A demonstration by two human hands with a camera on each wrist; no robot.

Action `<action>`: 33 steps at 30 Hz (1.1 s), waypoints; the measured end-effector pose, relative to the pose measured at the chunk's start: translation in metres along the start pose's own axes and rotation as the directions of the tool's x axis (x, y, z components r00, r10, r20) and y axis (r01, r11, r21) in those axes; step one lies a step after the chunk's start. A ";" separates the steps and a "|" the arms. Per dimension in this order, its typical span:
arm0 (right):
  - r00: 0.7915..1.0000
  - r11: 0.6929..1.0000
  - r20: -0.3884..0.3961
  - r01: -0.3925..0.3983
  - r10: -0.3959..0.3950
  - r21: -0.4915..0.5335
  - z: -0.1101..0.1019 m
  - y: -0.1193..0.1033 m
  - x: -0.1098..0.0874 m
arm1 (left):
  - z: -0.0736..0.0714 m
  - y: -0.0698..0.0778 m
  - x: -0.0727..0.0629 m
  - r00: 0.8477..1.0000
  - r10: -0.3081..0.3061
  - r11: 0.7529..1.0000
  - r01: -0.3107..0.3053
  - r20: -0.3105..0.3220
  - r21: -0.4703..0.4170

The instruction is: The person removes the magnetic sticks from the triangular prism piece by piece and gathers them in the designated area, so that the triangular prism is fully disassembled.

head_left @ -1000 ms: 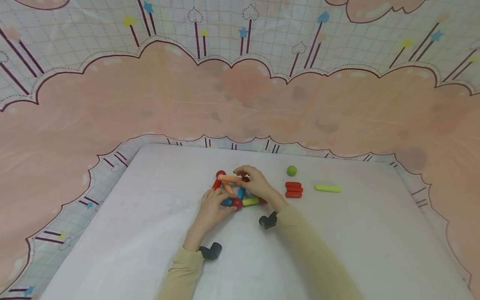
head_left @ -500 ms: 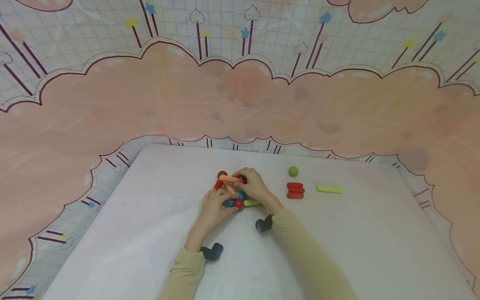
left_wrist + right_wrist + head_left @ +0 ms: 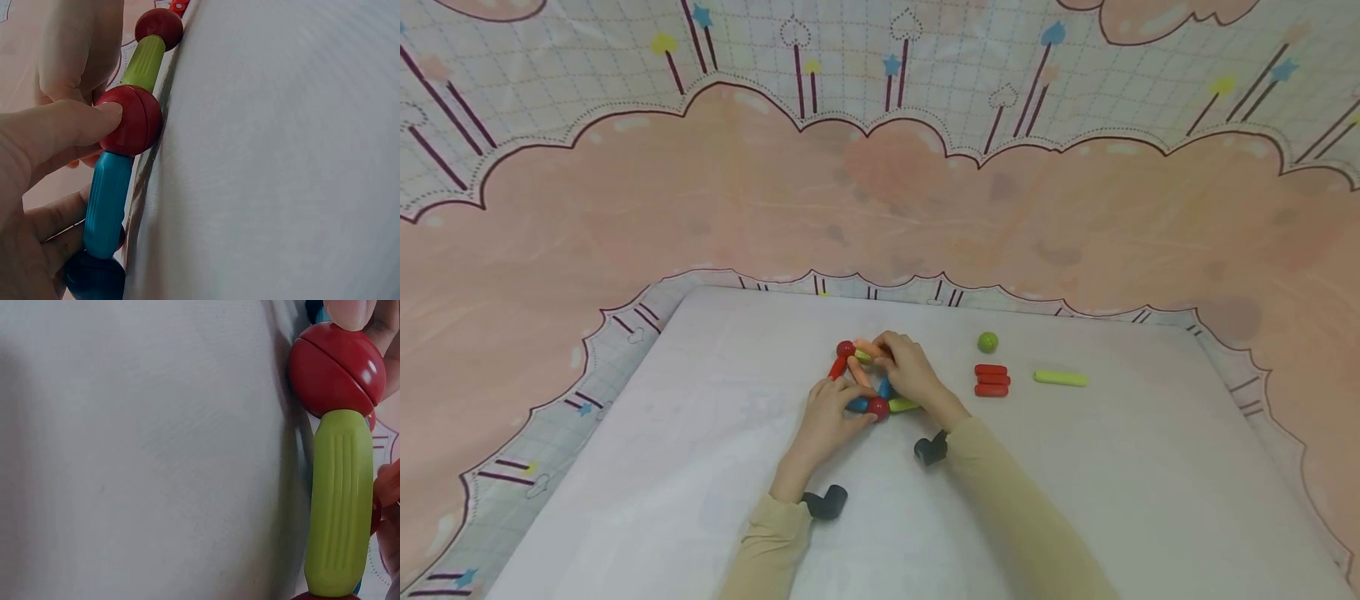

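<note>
A frame of coloured rods and balls lies on the white table. My left hand (image 3: 827, 417) holds its near side, thumb pressed on a red ball (image 3: 134, 122) and fingers over the frame. From that ball a blue rod (image 3: 107, 206) runs to a dark blue ball (image 3: 97, 278), and a green rod (image 3: 340, 506) leads the other way to another red ball (image 3: 159, 28). At the far side my right hand (image 3: 913, 371) grips an orange rod (image 3: 871, 348), its fingers hiding one end. Close to that rod's other end is a far red ball (image 3: 846, 348).
Right of the frame lie several loose pieces: a green ball (image 3: 988, 342), three stacked red rods (image 3: 992, 380) and a light green rod (image 3: 1060, 378). Dark wrist-camera mounts (image 3: 826, 503) sit under both sleeves. A patterned cloth (image 3: 880, 208) hangs behind the table (image 3: 1150, 467).
The orange rod in my right hand has turned, its left end moving back, and a green piece shows beneath it. My left hand has stayed on the red ball.
</note>
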State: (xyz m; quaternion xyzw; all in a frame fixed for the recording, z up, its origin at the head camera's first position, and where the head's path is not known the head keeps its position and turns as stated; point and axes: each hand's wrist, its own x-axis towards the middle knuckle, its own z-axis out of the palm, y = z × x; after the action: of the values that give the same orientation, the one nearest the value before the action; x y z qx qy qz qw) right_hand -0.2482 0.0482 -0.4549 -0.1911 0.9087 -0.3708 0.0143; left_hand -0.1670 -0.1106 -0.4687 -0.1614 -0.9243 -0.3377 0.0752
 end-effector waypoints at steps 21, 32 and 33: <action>0.990 0.980 -0.057 -0.122 0.132 0.155 -0.003 0.004 0.000 | 0.000 -0.001 0.001 0.999 -0.033 0.999 0.033 0.039 -0.020; 0.981 0.967 -0.104 -0.139 0.164 0.213 0.001 0.008 0.001 | 0.002 -0.003 0.001 0.998 -0.048 0.999 0.048 0.050 -0.005; 0.980 0.964 -0.120 -0.130 0.161 0.233 0.000 0.008 0.001 | 0.002 -0.003 0.001 0.997 -0.052 0.999 0.052 0.050 -0.005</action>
State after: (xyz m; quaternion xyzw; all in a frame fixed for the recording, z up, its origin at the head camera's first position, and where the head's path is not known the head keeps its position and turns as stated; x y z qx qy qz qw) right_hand -0.2518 0.0531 -0.4606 -0.0947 0.8717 -0.4809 0.0000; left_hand -0.1693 -0.1116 -0.4719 -0.1458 -0.9287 -0.3383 0.0428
